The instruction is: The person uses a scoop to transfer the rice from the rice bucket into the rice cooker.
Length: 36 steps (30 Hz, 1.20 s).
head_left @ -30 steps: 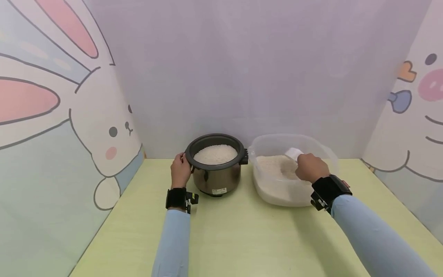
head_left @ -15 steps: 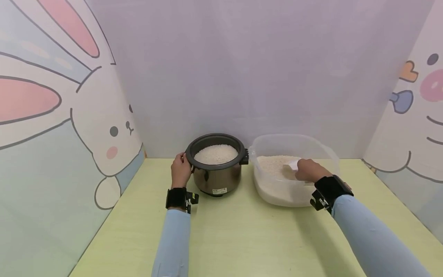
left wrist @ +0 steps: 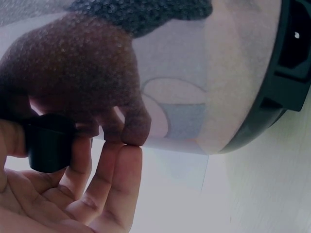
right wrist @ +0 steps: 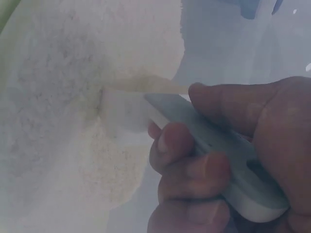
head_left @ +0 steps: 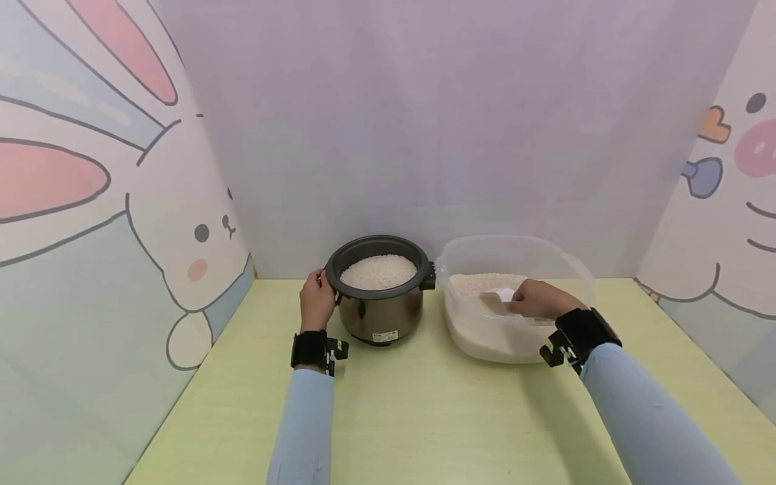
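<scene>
A dark metallic rice cooker (head_left: 380, 315) stands lidless at the back, with white rice (head_left: 377, 271) heaped inside. My left hand (head_left: 316, 302) grips its left side handle; in the left wrist view the black handle (left wrist: 50, 145) lies between thumb and fingers, and fingertips touch the shiny body. To the right is a clear plastic bin (head_left: 485, 351) with loose rice (head_left: 475, 286). Inside that bin my right hand (head_left: 541, 300) holds a white scoop (head_left: 505, 294), its bowl low against the rice. The right wrist view shows fingers wrapped around the scoop's handle (right wrist: 214, 150).
A pale green table (head_left: 424, 417) bears both vessels. Behind it hangs a plain lilac backdrop (head_left: 412, 121), and cartoon-printed panels (head_left: 176, 249) flank the sides. The cooker's right handle (head_left: 428, 276) sits close to the bin's left wall.
My right hand has lowered the scoop from above the rice down into it and shifted slightly left. My left hand keeps its grip on the cooker handle.
</scene>
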Available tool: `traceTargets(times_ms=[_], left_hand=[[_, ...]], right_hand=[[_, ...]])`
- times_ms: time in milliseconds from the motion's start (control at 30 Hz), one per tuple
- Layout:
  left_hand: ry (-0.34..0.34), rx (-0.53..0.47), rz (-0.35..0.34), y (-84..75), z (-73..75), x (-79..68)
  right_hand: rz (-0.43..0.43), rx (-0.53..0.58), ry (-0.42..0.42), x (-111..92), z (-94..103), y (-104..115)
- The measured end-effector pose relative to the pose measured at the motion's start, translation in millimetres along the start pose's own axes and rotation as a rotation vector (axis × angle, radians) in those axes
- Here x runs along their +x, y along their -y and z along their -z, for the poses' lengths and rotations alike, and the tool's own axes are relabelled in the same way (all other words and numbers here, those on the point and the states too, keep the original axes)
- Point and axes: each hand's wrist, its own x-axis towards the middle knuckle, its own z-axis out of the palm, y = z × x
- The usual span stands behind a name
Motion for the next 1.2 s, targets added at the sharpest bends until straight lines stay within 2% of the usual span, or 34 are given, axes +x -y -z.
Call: traceTargets(times_ms=[167, 400, 933, 1200], left_hand=[[0.004, -0.019, 0.001, 1.2, -1.6, -0.2], [-0.004, -0.013, -0.002, 2.6, -3.4, -0.2], [-0.001, -0.015, 0.013, 1.8, -3.3, 2.3], [-0.004, -0.015, 0.019, 2.5, -2.8, 2.4]], right_hand=[[0.018, 0.048, 0.015, 0, -0.7, -4], [-0.018, 0.072, 0.054, -1, 2.8, -3], [-0.011, 0.137, 0.136, 3, 7.3, -8], [0.020, 0.232, 0.182, 1, 9.8, -6]])
